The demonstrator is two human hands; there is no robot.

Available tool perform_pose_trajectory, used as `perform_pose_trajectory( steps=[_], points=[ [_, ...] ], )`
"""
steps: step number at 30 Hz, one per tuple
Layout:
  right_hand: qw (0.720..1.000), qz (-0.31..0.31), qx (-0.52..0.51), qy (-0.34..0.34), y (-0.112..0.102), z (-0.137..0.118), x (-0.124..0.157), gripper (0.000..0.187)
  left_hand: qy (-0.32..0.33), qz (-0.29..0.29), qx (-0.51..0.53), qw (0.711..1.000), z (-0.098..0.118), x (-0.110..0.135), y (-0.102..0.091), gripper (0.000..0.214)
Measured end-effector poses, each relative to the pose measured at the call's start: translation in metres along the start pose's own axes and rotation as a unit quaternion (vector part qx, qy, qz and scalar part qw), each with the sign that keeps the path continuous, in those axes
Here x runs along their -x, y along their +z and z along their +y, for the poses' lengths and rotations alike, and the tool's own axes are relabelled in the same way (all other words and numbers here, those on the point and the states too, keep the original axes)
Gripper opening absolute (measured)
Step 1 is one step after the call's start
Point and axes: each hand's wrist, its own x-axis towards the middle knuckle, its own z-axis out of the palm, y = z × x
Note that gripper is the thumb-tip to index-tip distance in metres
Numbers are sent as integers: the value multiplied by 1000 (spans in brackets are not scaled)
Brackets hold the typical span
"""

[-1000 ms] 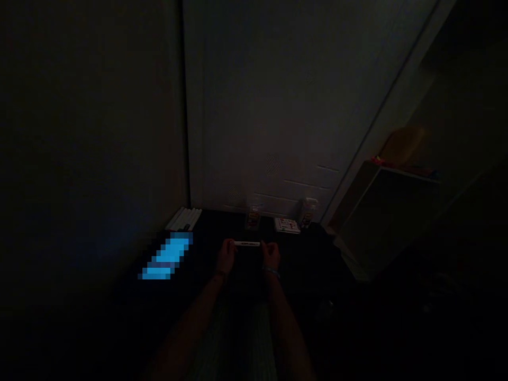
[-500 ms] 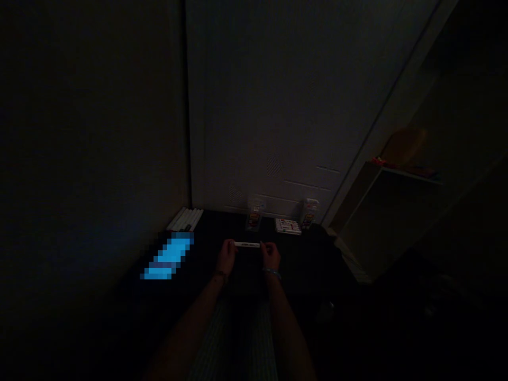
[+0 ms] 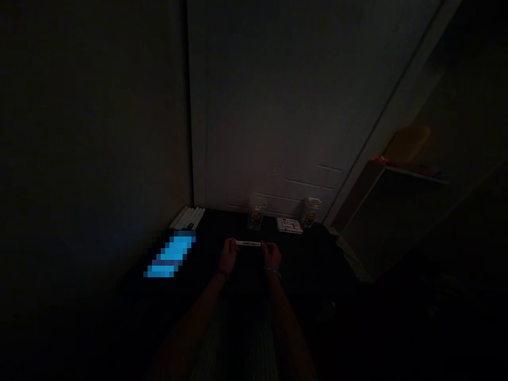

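Observation:
A white marker pen with dark print along its barrel lies level between my two hands, over the dark table. My left hand is closed on its left end. At the right end, the fingers of my right hand pinch the tip. Several white markers lie side by side at the table's back left. A clear plastic case stands upright behind my hands. To its right lies a white pack with coloured print. Dim light hides the finer details.
A glowing, pixelated blue screen lies left on the dark table. Another upright clear package stands at the back right. A pale panelled wall rises behind. A shelf unit bearing a yellowish object is at the right.
The view has shifted very slightly, so everything sits a few pixels differently. Both hands keep hold of the marker in nearly the same pose.

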Motion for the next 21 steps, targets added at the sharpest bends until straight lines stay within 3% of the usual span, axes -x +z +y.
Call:
perform_pose_trajectory(
  steps=[6, 21],
  points=[
    [999, 25, 20, 17, 0, -4, 3, 37, 0, -2, -1, 1000, -5, -2, 0, 28],
    [1000, -9, 15, 0, -1, -1, 1, 32, 24, -7, 0, 1000, -4, 0, 0, 29]
  ],
)
